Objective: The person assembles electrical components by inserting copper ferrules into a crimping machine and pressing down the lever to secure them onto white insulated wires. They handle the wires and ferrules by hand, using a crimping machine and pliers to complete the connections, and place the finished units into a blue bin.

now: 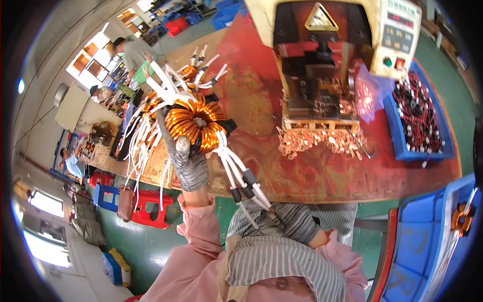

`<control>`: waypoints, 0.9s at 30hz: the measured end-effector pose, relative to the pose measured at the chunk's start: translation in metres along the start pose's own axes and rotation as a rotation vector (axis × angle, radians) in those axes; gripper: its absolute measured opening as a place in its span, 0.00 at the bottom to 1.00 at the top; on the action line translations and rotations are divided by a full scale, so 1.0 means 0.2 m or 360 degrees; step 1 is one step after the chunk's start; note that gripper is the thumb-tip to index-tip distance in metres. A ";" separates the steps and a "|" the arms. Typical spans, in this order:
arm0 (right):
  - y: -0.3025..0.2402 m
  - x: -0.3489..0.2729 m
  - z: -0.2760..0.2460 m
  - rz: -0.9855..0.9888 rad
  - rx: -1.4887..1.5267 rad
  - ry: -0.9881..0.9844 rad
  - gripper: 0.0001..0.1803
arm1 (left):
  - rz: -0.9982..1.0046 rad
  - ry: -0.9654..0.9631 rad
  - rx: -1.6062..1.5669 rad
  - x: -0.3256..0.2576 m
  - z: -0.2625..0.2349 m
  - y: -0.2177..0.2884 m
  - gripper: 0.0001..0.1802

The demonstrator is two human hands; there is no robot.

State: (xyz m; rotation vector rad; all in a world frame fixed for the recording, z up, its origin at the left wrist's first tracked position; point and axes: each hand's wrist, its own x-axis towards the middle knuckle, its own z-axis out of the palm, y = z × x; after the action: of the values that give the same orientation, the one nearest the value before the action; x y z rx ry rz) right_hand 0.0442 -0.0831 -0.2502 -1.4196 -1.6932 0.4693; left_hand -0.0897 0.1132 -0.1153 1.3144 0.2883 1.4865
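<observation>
My left hand (187, 160), in a grey knitted glove with the thumb tip bare, is closed around a toroidal coil (198, 121) wound with orange copper wire. The coil is held up over the table's front edge. White sleeved leads (235, 168) with black sleeve pieces run from it down toward my lap. There my right hand (297, 222), also in a grey glove, is closed at the lead ends, against the striped apron. Its fingertips blend into the apron, so the exact grip is hard to see. More coils with white leads (143, 136) lie piled just behind my left hand.
A press-like machine (314, 60) with a control box (397, 38) stands on the red worn table (246, 100). Loose copper terminals (317, 142) lie before it. Right of it are a plastic bag (371, 93) and a blue bin (400, 136) of small parts. Blue crates (417, 241) stand lower right. People work far left.
</observation>
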 end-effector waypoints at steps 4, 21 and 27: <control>-0.08 0.18 -0.09 -0.0212 -0.0083 -0.0423 0.23 | 0.0408 -0.0063 0.0527 0.11 0.06 0.25 0.57; -0.57 0.89 -0.99 -0.0959 0.1671 0.0324 0.70 | 0.1272 -0.0896 0.1878 0.05 -0.14 0.44 0.32; -0.34 0.74 -1.05 -0.1027 0.1886 -0.0064 0.33 | 0.1343 -0.1035 0.2288 0.05 -0.22 0.51 0.15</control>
State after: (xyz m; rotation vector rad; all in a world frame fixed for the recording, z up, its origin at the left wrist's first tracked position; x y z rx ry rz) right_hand 0.1695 -0.0131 -0.0270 -0.0076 -1.3510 0.8980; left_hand -0.1776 0.1010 -0.0495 3.2858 0.4052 1.2940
